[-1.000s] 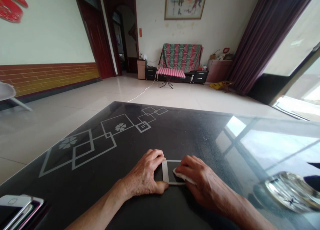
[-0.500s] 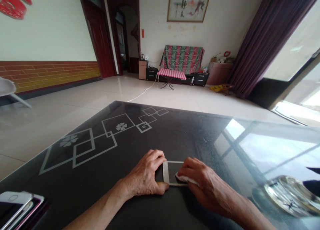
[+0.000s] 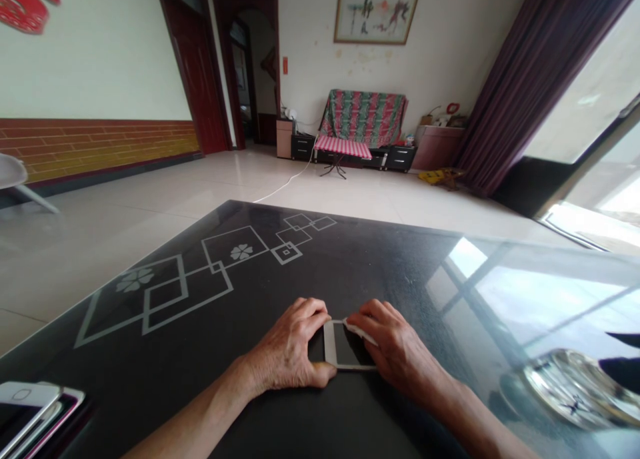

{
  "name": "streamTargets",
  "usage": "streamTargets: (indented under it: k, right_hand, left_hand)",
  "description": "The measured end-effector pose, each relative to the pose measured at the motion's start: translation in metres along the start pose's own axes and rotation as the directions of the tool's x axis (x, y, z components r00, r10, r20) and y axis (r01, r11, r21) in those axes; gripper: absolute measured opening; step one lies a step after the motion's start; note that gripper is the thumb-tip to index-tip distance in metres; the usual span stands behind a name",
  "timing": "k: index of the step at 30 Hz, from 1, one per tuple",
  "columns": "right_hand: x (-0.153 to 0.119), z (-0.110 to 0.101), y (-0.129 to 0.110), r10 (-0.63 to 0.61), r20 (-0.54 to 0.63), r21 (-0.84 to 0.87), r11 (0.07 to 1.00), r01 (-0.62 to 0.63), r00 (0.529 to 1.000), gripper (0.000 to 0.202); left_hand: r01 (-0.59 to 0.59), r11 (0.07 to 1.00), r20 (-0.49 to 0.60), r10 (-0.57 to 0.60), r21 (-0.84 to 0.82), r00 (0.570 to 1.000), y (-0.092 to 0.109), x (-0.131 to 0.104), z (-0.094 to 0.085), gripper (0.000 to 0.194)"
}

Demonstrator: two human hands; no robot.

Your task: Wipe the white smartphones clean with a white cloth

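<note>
A white-framed smartphone lies flat on the dark table, its dark screen facing up. My left hand grips the phone's left end, thumb at the near corner and fingers at the far corner. Over the screen, my right hand presses a folded white cloth near the far edge, fingers closed on it. The right hand hides the phone's right end.
Several stacked phones lie at the table's near left corner. On the right stands a shiny round glass or metal dish with a dark object over it. Beyond the table, a small stool with a striped cover stands on the floor.
My right hand has slid the cloth away from me and slightly left across the screen, towards its far edge. My left hand keeps its hold on the phone.
</note>
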State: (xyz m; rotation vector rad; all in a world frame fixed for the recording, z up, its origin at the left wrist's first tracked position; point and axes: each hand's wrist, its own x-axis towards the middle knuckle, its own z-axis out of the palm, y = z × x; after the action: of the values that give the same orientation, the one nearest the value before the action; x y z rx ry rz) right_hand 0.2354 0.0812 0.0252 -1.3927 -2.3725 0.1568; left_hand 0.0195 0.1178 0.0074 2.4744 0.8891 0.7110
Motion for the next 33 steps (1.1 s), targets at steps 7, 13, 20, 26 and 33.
streamTargets:
  k: [7,13,20,26,33]
  right_hand:
    - [-0.01,-0.019,-0.025,-0.078,0.2,0.108,0.992,0.057,0.977,0.028]
    - [-0.016,-0.019,-0.016,-0.066,0.161,0.113,0.992,0.048,0.985,0.03]
    - [-0.005,-0.006,0.013,0.034,0.016,-0.027,0.999,-0.034,0.999,0.028]
    - [-0.004,-0.01,0.011,0.019,0.072,-0.019,1.0,-0.018,0.997,0.026]
    - [-0.018,-0.028,-0.012,0.002,0.251,0.063,0.998,-0.019,0.968,0.031]
  left_hand:
    - [-0.002,1.0,-0.002,0.002,-0.016,1.0,-0.001,0.0,0.0,0.047]
    - [-0.004,1.0,-0.012,0.003,-0.011,1.0,-0.001,0.0,0.0,0.045]
    - [0.008,1.0,0.016,-0.009,0.008,1.0,0.0,0.0,0.0,0.045]
    - [-0.004,1.0,0.0,0.004,0.003,1.0,-0.001,0.0,0.0,0.045]
    - [-0.007,1.0,-0.009,0.007,-0.02,1.0,-0.002,-0.001,0.001,0.045]
